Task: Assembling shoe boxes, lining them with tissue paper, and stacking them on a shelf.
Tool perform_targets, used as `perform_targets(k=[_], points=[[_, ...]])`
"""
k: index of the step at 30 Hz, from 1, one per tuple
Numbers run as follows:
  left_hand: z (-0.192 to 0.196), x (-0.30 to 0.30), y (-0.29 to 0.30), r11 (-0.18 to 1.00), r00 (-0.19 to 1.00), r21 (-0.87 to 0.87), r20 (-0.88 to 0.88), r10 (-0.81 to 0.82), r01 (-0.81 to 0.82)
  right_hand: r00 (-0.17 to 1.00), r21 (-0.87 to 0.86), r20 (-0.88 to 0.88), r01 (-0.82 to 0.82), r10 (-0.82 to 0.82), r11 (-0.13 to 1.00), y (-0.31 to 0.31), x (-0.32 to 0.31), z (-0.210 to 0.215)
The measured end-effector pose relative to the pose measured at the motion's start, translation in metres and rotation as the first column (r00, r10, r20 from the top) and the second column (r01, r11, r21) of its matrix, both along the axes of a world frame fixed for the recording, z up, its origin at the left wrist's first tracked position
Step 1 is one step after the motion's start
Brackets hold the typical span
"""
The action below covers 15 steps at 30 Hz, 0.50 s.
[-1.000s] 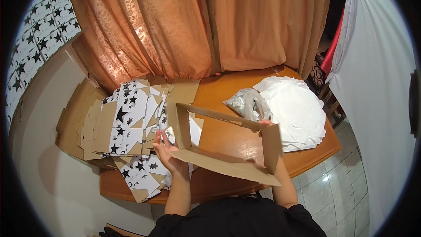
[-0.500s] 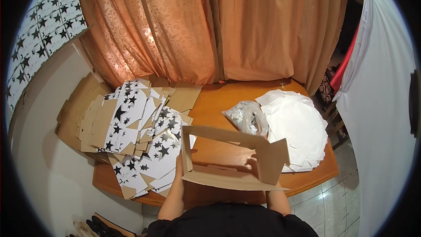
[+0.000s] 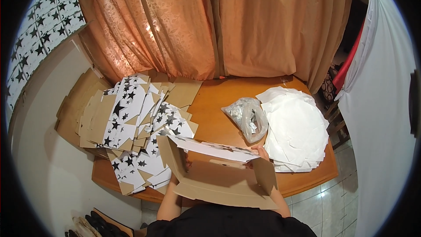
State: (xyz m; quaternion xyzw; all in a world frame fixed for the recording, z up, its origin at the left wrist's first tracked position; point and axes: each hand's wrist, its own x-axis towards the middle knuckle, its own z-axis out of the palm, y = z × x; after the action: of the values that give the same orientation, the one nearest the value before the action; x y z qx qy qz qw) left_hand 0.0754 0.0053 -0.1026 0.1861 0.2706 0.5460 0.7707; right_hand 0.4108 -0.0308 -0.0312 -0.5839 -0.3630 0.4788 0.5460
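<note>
A partly folded cardboard box (image 3: 219,182) is held up over the front of the table, its brown inside facing me. Its far wall shows a white face with black stars. My left hand (image 3: 188,163) grips the box's left end, mostly hidden behind the cardboard. At the right end, my right hand (image 3: 262,152) has its fingers at the far wall's corner, while the side flap covers the rest of the hand. Left of the box lies a heap of flat star-printed cardboard blanks (image 3: 125,118).
A clear plastic bag (image 3: 246,118) with small silvery things sits beyond the box. Right of it is a stack of white paper sheets (image 3: 294,127). Orange curtains (image 3: 258,26) hang behind the wooden table (image 3: 210,109). Star-printed boxes (image 3: 48,22) are stacked at upper left.
The box has tilted and come nearer to me, with its far wall now folded to show the star print. My right fingers have come up to its far right corner.
</note>
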Motion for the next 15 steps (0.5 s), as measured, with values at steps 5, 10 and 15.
perform_targets(k=[5, 10, 15], points=[[-0.008, -0.012, -0.018, 0.999, 0.999, -0.021, -0.022, 0.032, -0.032, 0.934, -0.043, -0.357, -0.056, 0.037, 0.998, 0.006, 0.015, -0.020], [0.026, 0.026, 0.016, 0.996, 0.996, -0.037, -0.049, 0.078, -0.080, 0.859, 0.072, -0.509, -0.020, 0.053, 0.997, 0.019, 0.037, -0.037], [-0.003, 0.030, -0.026, 0.992, 0.990, -0.045, -0.078, 0.115, -0.119, 0.947, -0.023, -0.319, -0.032, 0.023, 0.999, 0.016, 0.032, -0.066]])
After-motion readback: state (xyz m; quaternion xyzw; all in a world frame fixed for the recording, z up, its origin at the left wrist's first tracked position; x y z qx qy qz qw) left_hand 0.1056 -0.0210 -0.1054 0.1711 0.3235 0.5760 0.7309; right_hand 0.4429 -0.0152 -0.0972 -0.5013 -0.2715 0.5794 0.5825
